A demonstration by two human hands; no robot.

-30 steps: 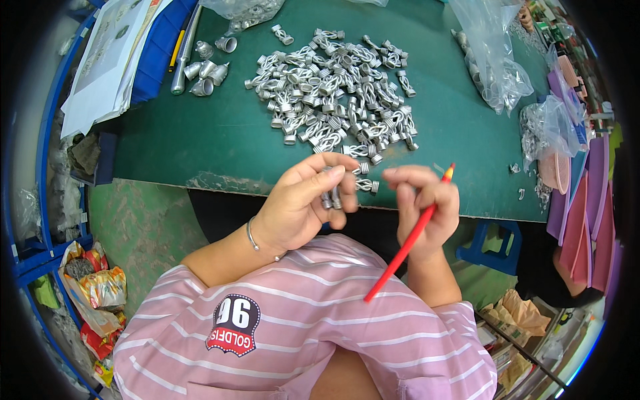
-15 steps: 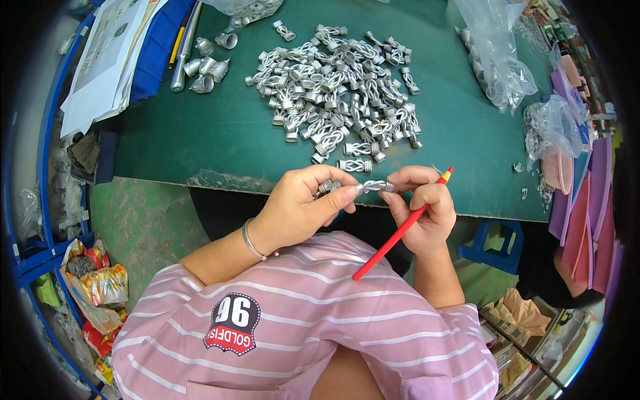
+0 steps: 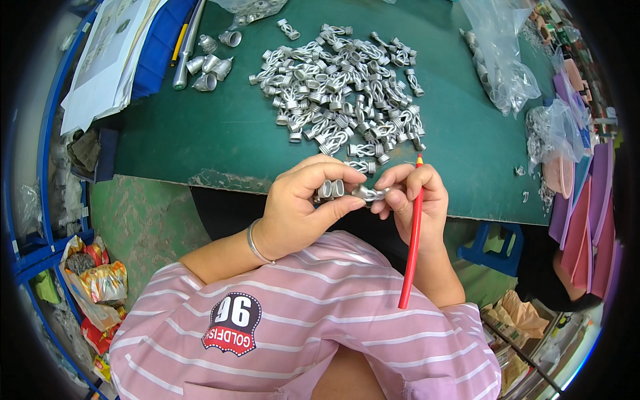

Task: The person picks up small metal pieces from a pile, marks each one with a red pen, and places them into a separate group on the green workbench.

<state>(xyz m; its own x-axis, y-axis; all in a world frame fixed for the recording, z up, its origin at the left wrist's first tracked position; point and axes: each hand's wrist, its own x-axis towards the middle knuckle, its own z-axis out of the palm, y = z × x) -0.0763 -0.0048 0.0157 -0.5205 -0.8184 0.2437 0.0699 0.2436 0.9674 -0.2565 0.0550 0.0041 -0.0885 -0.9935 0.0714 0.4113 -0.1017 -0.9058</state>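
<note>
My left hand [image 3: 303,207] is closed around a few small silver metal fittings [image 3: 330,189], gripped between thumb and fingers just below the table's front edge. My right hand [image 3: 410,197] pinches one end of a small silver metal piece [image 3: 370,194] held between both hands, and a red pencil [image 3: 412,233] is tucked in the same hand, its tip pointing up. A large pile of similar silver metal fittings [image 3: 347,93] lies on the green table [image 3: 220,133] just beyond my hands.
Several larger silver tube pieces [image 3: 208,63] and a long metal rod [image 3: 183,50] lie at the table's far left beside papers [image 3: 107,53]. Clear plastic bags [image 3: 503,57] with parts sit at the right. A blue stool [image 3: 493,243] stands below the table.
Both hands have drawn back from the pile toward my body and come together, with a metal piece now held between them. The pencil has swung more upright.
</note>
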